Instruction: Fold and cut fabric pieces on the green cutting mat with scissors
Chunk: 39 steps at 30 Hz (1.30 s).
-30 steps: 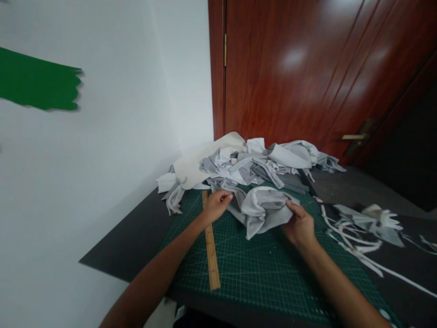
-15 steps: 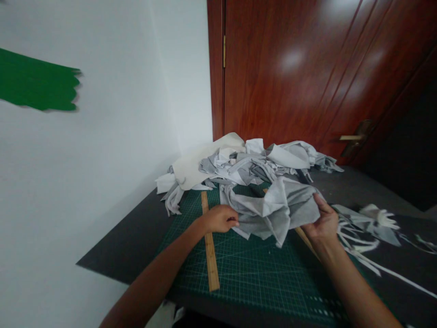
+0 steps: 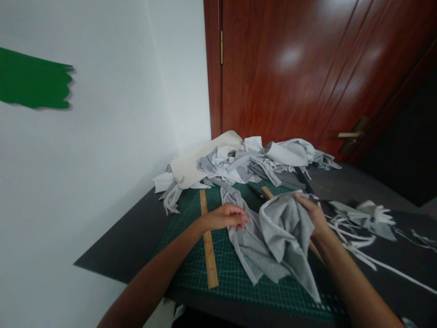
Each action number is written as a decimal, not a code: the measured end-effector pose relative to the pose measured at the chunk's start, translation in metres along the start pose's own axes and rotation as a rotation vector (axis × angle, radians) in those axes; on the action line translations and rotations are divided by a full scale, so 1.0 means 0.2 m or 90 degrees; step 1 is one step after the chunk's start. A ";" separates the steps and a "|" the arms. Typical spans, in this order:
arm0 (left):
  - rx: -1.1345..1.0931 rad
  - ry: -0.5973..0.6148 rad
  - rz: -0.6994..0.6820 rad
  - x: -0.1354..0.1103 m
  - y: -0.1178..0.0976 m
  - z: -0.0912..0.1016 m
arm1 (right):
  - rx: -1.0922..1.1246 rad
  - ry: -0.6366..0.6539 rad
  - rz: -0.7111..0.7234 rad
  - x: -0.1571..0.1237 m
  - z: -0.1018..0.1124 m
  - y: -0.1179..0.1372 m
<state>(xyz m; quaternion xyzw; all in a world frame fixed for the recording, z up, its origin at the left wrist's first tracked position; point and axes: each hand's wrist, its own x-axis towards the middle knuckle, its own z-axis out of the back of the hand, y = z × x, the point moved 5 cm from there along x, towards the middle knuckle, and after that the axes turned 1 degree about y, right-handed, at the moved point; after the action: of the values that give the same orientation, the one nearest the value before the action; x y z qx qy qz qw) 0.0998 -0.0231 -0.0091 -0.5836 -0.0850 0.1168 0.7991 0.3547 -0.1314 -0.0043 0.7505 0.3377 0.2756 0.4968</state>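
Observation:
In my right hand a crumpled piece of grey fabric is pinched by its upper right edge. The raised part hangs in folds, and a pointed corner drops toward the front of the green cutting mat. Its left part lies spread over the mat. My left hand hovers at that left part with loosely bent fingers and nothing gripped in them. Beneath my left wrist runs a wooden ruler. A second wooden strip is partly covered by the fabric, beside a dark-handled tool.
Grey and white fabric scraps are heaped along the back, with a cream sheet among them. White cords and more scraps lie to the right. A white wall borders the left, a wooden door the back.
My left hand has let go of the fabric's left edge and its fingers have loosened. The fabric has dropped and spread toward the front, while my right hand has kept its hold.

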 end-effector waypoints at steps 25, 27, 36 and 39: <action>0.427 -0.244 -0.079 0.01 0.16 0.16 | -0.831 0.582 0.245 -0.39 -0.47 -0.13; 0.324 -0.281 -0.078 0.02 0.16 0.15 | -0.852 0.528 0.241 -0.36 -0.45 -0.14; -0.300 -0.337 -0.030 0.07 0.13 0.01 | -0.566 0.327 0.382 -0.37 -0.48 -0.14; -0.389 -0.308 -0.022 0.07 0.14 -0.07 | -0.542 0.392 0.374 -0.40 -0.51 -0.17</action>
<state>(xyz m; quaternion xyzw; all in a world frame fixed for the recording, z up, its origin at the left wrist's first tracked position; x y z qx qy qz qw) 0.1150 -0.0237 -0.0404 -0.7489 -0.3119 0.2071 0.5468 0.2204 -0.1274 -0.0057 0.4334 0.1045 0.7168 0.5361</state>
